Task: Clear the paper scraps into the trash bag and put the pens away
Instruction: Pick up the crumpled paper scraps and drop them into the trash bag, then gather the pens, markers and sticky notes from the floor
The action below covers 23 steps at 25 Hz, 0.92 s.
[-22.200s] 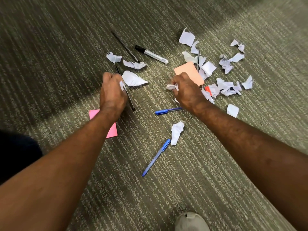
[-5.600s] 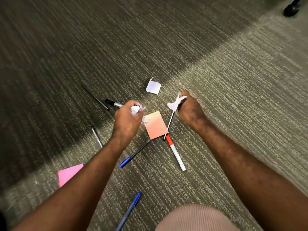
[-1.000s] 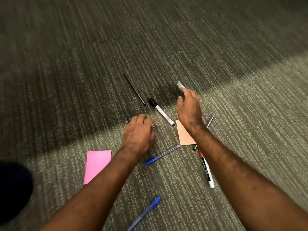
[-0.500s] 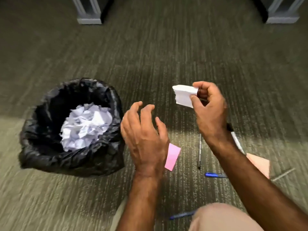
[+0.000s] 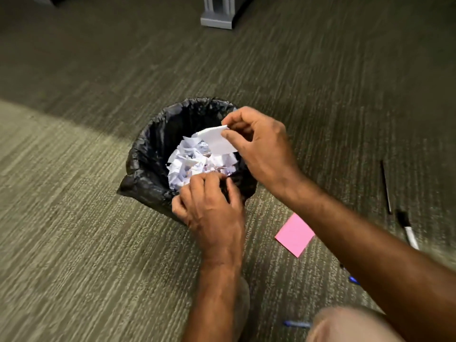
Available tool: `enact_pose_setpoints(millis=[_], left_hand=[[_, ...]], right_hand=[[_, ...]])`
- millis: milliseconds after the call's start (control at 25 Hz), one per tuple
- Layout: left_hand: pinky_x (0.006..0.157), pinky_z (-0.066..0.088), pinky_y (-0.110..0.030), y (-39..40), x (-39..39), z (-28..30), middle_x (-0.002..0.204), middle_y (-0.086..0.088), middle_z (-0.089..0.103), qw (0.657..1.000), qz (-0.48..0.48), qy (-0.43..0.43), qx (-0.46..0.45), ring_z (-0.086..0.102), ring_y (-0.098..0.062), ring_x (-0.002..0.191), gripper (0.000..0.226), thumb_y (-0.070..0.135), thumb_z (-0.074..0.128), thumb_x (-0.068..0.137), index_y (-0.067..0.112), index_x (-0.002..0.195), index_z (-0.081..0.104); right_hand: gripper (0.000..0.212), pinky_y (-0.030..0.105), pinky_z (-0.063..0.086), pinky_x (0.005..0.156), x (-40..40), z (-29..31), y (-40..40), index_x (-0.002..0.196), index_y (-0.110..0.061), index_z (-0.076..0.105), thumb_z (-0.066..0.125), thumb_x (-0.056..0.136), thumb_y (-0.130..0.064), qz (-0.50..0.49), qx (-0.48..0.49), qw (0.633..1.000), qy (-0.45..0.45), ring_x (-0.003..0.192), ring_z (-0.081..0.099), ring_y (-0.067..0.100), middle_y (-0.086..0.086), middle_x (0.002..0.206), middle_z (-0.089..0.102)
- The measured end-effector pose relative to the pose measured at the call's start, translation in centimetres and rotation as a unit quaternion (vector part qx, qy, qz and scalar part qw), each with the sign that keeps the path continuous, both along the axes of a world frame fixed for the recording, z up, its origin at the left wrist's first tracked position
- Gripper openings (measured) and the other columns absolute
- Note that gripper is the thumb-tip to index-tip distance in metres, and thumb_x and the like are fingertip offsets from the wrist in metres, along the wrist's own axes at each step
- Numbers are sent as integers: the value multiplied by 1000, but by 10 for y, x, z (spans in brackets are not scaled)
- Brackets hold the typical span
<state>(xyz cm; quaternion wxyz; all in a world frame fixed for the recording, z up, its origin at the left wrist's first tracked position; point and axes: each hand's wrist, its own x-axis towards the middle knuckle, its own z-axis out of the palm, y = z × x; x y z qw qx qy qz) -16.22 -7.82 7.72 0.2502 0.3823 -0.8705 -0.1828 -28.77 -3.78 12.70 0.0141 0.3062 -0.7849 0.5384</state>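
The carpet took up most of the shot, with one black trash bag sitting near centre, a heap of crumpled paper scraps inside. Both forearms came in from about 5 o'clock. The right hand hovered over the bag's 3 o'clock side, thumb and fingers pinched on one flat white scrap — right above the heap. The left hand was at the bag's 6 o'clock rim, fingers curled in; couldn't tell if it gripped anything. One pink sticky note lay at 4 o'clock. Pens on the floor — one thin black pen, one marker, two blue pens partly hidden.
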Motion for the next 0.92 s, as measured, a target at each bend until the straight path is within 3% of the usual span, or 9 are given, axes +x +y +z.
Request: enact_pose_setpoints(millis=[160,320,440,640,840,920], left_hand=[[103,27,-46,3,-6,1,101,7,64,1000,0,4,1,52,-19,104,14,39,61,92,28,100,64],[104,26,-48,9,-12,0,103,7,61,1000,2,14,3,48,-18,106,12,39,62,91,30,99,64],[103,24,-48,29,-27,6,113,3,58,999,-4,41,-4,43,-21,114,13,38,62,89,32,100,64],[101,26,-49,105,-63,6,107,7,58,983,-159,92,4,46,-19,110,12,32,61,87,32,99,64],[98,18,-38,192,-59,-37,108,9,60,937,-341,-25,74,49,-18,107,14,26,64,88,33,100,65],[99,21,-40,220,-57,-57,111,8,62,916,-381,-76,105,49,-19,109,15,26,64,88,33,101,67]], right_hand=[[37,26,55,90,-5,-7,-7,124,-17,72,74,89,-5,28,84,996,0,93,66,10,-1,110,66],[28,12,50,88,-15,-9,23,110,-15,75,65,90,1,-37,70,997,6,94,66,4,-3,106,68],[24,10,48,84,-26,-12,64,105,-14,75,64,90,1,-95,66,993,-26,91,67,4,-1,104,71],[21,21,52,84,-21,-42,167,103,-16,75,63,93,-3,-227,77,968,-80,91,68,9,-3,101,73],[19,22,53,80,20,-101,298,100,-22,73,63,94,-7,-394,90,901,-155,85,66,2,-9,96,72],[20,23,53,77,43,-125,342,98,-24,72,63,92,-7,-443,100,870,-189,83,66,0,-10,93,73]])
